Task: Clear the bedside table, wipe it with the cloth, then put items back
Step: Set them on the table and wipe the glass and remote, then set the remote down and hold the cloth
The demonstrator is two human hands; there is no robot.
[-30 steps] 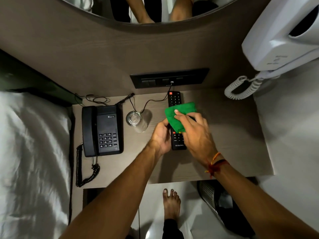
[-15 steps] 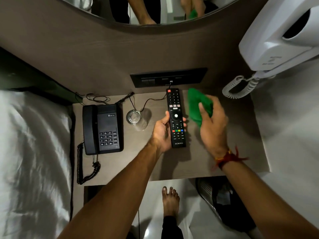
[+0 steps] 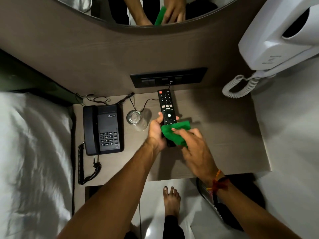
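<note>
Overhead, left hand (image 3: 156,131) gripping remote (image 3: 166,107), right hand (image 3: 193,145) pressing cloth (image 3: 174,133).

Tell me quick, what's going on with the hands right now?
Left hand holds TV remote. Right hand presses green cloth on its lower end. Black desk phone and drinking glass remain on bedside table.

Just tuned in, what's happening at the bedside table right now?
A person is cleaning the remote. The left hand holds it around its lower half, above the bedside table, while the right hand presses the green cloth over its lower end. The black telephone and the glass sit on the table, not yet cleared.
</note>
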